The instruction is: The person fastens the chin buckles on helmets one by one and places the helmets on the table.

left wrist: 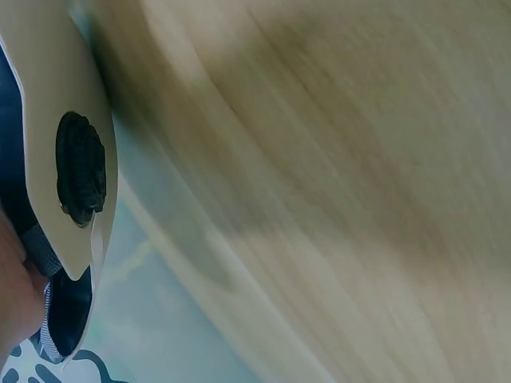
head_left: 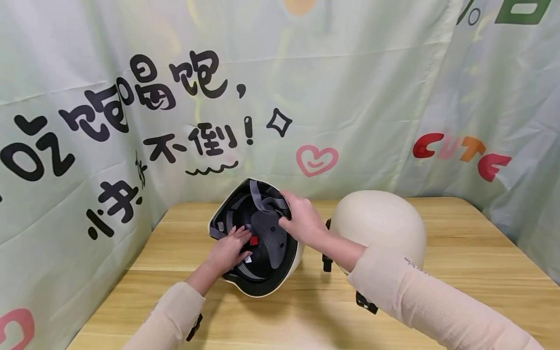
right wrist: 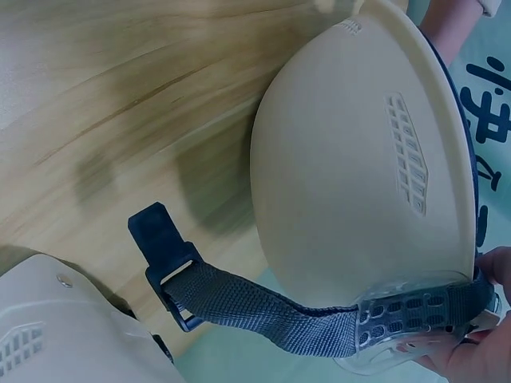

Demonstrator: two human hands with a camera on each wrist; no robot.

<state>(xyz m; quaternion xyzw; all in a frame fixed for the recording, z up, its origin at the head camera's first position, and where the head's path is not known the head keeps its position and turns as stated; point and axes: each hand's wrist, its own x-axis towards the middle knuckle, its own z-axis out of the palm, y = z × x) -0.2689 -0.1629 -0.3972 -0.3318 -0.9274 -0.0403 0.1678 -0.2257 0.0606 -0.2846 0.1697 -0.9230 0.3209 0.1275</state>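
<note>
The work in hand appears to be handling the inside of a cream helmet (head_left: 268,233), which stands near the middle of the table (head_left: 319,316), tipped so that its black hollow faces the person; whether the shell rests on the wood or hangs just above it, I cannot tell. With a clock face laid over that hollow, the right hand (head_left: 304,218) grips the rim at about 2 o'clock, thumb inside and fingers over the outside, pinching the edge beside a grey strap (head_left: 257,195); whether the strap is caught in that pinch is unclear. The left hand (head_left: 229,250) comes in from 8 o'clock, its fingers fairly straight and slightly spread over the lining near a red tag (head_left: 253,240), with no hold visible. The other helmet (head_left: 378,228) sits dome up at 3 o'clock, near the right forearm. My judgement is that, of the 2 hands, the right does the steadying, so a next move would call for a firm rim there and light left fingers, clear of the buckle (right wrist: 164,251) hanging outside the shell.
</note>
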